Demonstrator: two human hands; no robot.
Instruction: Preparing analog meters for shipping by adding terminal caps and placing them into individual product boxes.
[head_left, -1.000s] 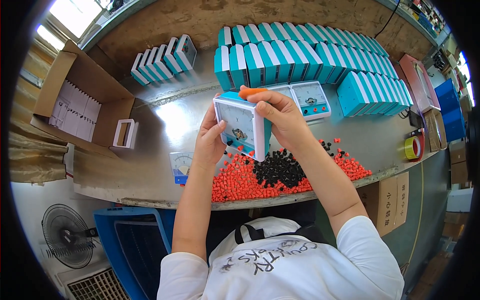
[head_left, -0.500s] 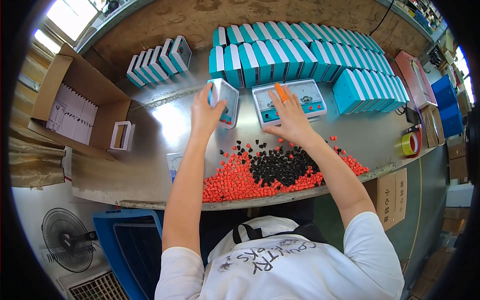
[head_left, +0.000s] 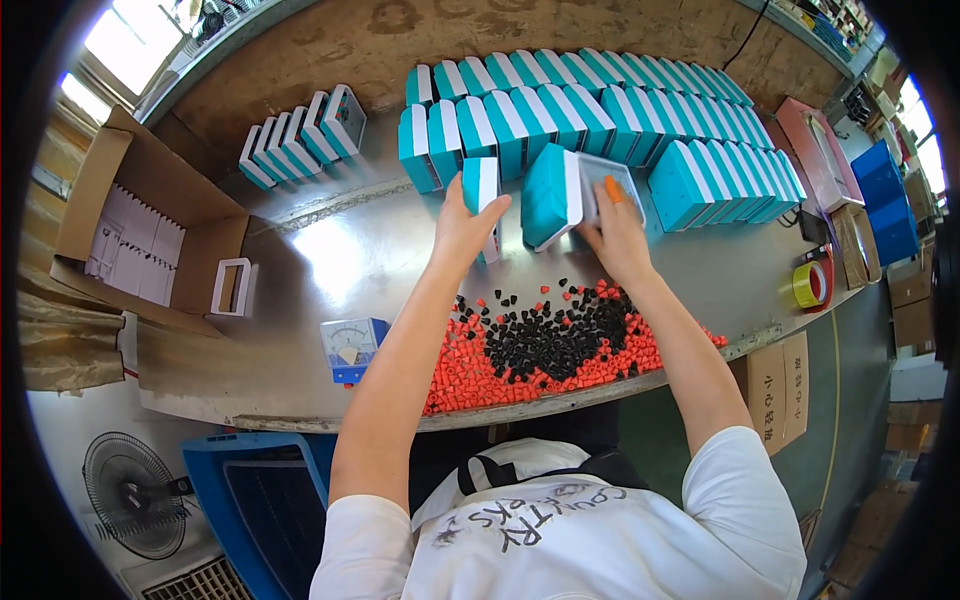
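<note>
My left hand (head_left: 458, 232) is closed round a narrow teal-and-white meter (head_left: 482, 184), which stands upright on its edge in front of the stacked rows. To its right, a second teal-and-white meter (head_left: 547, 202) is tilted up, its teal back toward the left and its clear cover toward the right. My right hand (head_left: 620, 240), an orange cot on one finger, grips that meter by the clear cover side. Some of its fingertips are hidden behind the casing. Nearer me lie loose black caps (head_left: 540, 345) and red caps (head_left: 465, 375) in a spread pile.
Rows of teal-and-white meters (head_left: 530, 115) stand at the back, with more at the right (head_left: 690, 190) and back left (head_left: 285, 150). An open carton (head_left: 215, 235) holds white parts. A white frame (head_left: 232, 287), a blue meter (head_left: 353, 340) and yellow tape (head_left: 806, 286) lie on the metal bench.
My left hand has moved right with its meter and turned it edge-on. The right-hand meter, earlier lying face up under my spread fingers, is now tilted up in my grip.
</note>
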